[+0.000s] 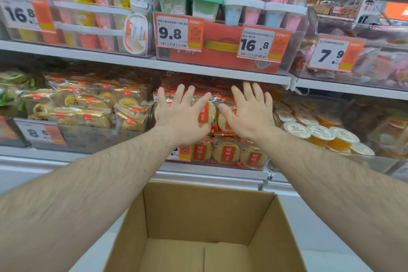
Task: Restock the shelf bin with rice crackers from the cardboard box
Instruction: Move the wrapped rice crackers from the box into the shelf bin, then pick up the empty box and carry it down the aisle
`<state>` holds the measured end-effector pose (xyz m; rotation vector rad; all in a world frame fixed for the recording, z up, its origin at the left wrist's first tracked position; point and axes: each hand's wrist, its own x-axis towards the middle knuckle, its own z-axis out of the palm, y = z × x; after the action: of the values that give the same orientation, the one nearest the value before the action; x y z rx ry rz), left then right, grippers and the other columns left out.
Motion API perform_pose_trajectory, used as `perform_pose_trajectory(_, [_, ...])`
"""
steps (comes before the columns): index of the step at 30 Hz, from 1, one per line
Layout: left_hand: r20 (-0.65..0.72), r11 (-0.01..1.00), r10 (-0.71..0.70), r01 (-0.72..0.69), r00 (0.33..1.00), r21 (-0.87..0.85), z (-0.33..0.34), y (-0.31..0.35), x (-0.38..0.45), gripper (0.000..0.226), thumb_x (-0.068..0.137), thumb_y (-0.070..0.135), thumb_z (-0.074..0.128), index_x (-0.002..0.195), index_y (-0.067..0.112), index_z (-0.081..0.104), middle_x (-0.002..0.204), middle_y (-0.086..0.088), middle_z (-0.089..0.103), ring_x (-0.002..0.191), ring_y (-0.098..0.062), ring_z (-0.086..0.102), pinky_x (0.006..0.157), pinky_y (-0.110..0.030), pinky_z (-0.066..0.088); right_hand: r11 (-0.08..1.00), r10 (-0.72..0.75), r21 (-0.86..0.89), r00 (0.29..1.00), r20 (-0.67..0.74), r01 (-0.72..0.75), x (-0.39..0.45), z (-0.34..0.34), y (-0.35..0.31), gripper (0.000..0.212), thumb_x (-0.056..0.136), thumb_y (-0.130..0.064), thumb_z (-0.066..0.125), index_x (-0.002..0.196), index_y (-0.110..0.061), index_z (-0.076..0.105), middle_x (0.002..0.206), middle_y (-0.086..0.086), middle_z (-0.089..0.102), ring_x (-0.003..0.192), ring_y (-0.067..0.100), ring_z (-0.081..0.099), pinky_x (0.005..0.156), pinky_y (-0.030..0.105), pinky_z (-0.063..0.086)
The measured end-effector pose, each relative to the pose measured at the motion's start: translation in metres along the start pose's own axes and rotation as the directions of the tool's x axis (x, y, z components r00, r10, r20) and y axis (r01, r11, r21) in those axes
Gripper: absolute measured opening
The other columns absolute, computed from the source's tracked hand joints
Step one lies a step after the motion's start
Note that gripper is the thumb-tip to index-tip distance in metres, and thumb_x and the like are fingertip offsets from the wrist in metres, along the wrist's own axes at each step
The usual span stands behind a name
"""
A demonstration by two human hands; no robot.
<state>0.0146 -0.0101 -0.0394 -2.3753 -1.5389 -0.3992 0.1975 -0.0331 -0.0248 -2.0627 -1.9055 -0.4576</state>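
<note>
Centre frame: my left hand [183, 115] and right hand [249, 112] fill the gap between the heaped rice crackers [225, 152] and the shelf edge [220, 73] above. Cardboard box [154, 216] below stands open, unobstructed.

light: bright, even, shadows faint | lens: wide-angle bowing at edges | focus: soft corners

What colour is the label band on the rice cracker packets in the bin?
Red, with white characters, across each clear rice cracker packet; clearest in the head view.

Both hands, left [181, 117] and right [249, 115], spread flat on rice crackers [227, 152], cardboard box [205, 212] below
</note>
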Motion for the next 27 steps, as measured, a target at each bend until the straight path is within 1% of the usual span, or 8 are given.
perform_pose_trajectory(2, [0.004, 0.998, 0.033, -0.032, 0.999, -0.058, -0.003, 0.011, -0.026, 0.078, 0.088, 0.063, 0.036, 0.153, 0.04, 0.001, 0.164, -0.005, 0.009, 0.151, -0.026, 0.0, 0.111, -0.066, -0.008, 0.999, -0.013, 0.038, 1.0, -0.022, 0.014, -0.027, -0.006, -0.007, 0.067, 0.095, -0.061, 0.03, 0.149, -0.022, 0.033, 0.162, 0.01, 0.016, 0.149, 0.028, 0.008, 0.118, 0.05, 0.007])
perform_pose_trajectory(5, [-0.003, 0.99, 0.081, -0.081, 0.997, -0.113, -0.001, 0.025, -0.067, 0.076, 0.086, 0.055, 0.045, 0.153, 0.032, 0.016, 0.158, -0.001, 0.027, 0.147, -0.024, 0.016, 0.113, -0.063, 0.0, 0.991, -0.081, 0.105, 0.994, -0.071, 0.089, -0.078, -0.002, -0.019, 0.058, 0.086, -0.053, 0.047, 0.132, -0.019, 0.053, 0.151, 0.01, 0.038, 0.14, 0.03, 0.027, 0.112, 0.048, 0.02])
perform_pose_trajectory(8, [0.15, 0.976, 0.126, -0.095, 0.981, -0.197, 0.003, 0.035, -0.102, 0.072, 0.086, 0.049, 0.048, 0.15, 0.028, 0.022, 0.15, 0.0, 0.038, 0.141, -0.023, 0.028, 0.115, -0.061, 0.009, 0.982, -0.094, 0.17, 0.995, 0.027, 0.088, -0.123, 0.007, -0.026, 0.05, 0.078, -0.046, 0.054, 0.12, -0.019, 0.061, 0.133, 0.005, 0.054, 0.125, 0.03, 0.044, 0.1, 0.043, 0.033])
perform_pose_trajectory(10, [0.233, 0.972, 0.16, -0.111, 0.959, -0.209, 0.007, 0.042, -0.122, 0.068, 0.087, 0.048, 0.048, 0.147, 0.027, 0.026, 0.147, -0.002, 0.043, 0.137, -0.025, 0.033, 0.114, -0.061, 0.013, 0.977, -0.069, 0.209, 0.99, 0.122, 0.043, -0.148, 0.013, -0.029, 0.054, 0.073, -0.045, 0.05, 0.117, -0.018, 0.063, 0.124, 0.005, 0.06, 0.118, 0.031, 0.05, 0.096, 0.041, 0.038])
perform_pose_trajectory(12, [0.3, 0.965, 0.198, -0.132, 0.933, -0.227, 0.011, 0.05, -0.14, 0.065, 0.088, 0.045, 0.049, 0.146, 0.026, 0.029, 0.144, -0.004, 0.047, 0.136, -0.025, 0.036, 0.114, -0.062, 0.012, 0.967, -0.046, 0.256, 0.978, 0.205, -0.008, -0.172, 0.017, -0.031, 0.059, 0.071, -0.045, 0.048, 0.12, -0.015, 0.063, 0.122, 0.007, 0.062, 0.117, 0.031, 0.052, 0.098, 0.042, 0.042])
perform_pose_trajectory(14, [0.355, 0.956, 0.216, -0.124, 0.91, -0.266, 0.016, 0.056, -0.155, 0.063, 0.089, 0.042, 0.05, 0.146, 0.026, 0.03, 0.144, -0.004, 0.047, 0.137, -0.025, 0.036, 0.115, -0.061, 0.011, 0.965, -0.03, 0.257, 0.96, 0.278, -0.044, -0.197, 0.021, -0.032, 0.053, 0.078, -0.043, 0.055, 0.122, -0.014, 0.062, 0.122, 0.008, 0.062, 0.118, 0.03, 0.053, 0.099, 0.041, 0.043])
perform_pose_trajectory(21, [0.439, 0.942, 0.263, -0.129, 0.859, -0.31, 0.022, 0.063, -0.203, 0.058, 0.09, 0.039, 0.05, 0.145, 0.027, 0.035, 0.141, -0.002, 0.05, 0.129, -0.024, 0.046, 0.106, -0.049, 0.034, 0.971, -0.081, 0.235, 0.869, 0.489, -0.042, -0.244, 0.023, -0.035, 0.053, 0.087, -0.039, 0.059, 0.135, -0.017, 0.052, 0.131, 0.007, 0.054, 0.117, 0.026, 0.054, 0.095, 0.039, 0.049])
perform_pose_trajectory(27, [0.522, 0.958, 0.186, -0.036, 0.832, -0.284, 0.03, 0.062, -0.231, 0.056, 0.089, 0.036, 0.049, 0.144, 0.026, 0.038, 0.137, -0.001, 0.052, 0.122, -0.023, 0.052, 0.099, -0.047, 0.041, 0.939, -0.157, 0.341, 0.828, 0.539, -0.044, -0.253, 0.04, -0.045, 0.05, 0.087, -0.034, 0.058, 0.134, -0.019, 0.053, 0.134, 0.004, 0.054, 0.113, 0.023, 0.056, 0.086, 0.034, 0.052])
